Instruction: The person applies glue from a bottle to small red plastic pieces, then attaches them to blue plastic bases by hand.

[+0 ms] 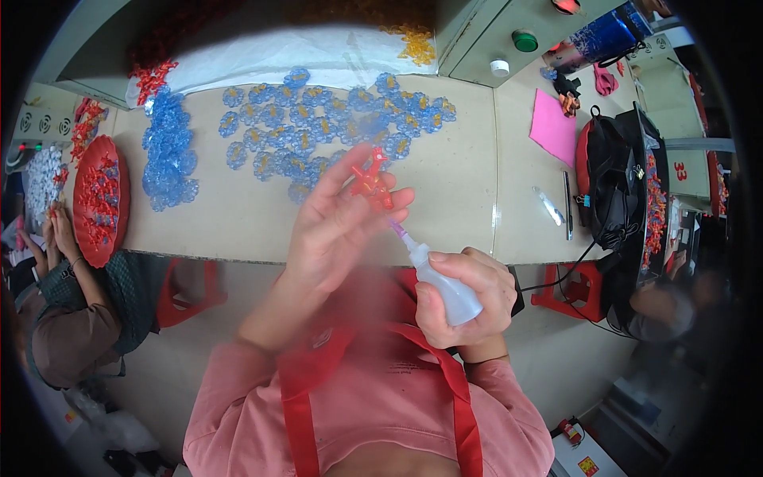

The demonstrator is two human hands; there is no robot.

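My left hand point(318, 234) is raised over the table's front edge, fingers pinched around a small red plastic figure point(370, 184). Wrapped around a soft, whitish squeeze bottle point(451, 292) is my right hand point(491, 290), just to the right of it. The bottle leans up and left, and its purple nozzle tip point(398, 229) points at the lower end of the figure. From this view I cannot tell whether tip and figure touch. Behind my hands, translucent blue flower-shaped pieces point(274, 115) with yellowish centres lie spread on the table point(457, 199).
At left stand a pile of blue pieces point(168, 151) and a red tray point(82, 208) of red parts. A co-worker's hands point(63, 230) are beside the tray. At right lie a pink sheet point(554, 127), a pen point(567, 205) and a black bag point(612, 171).
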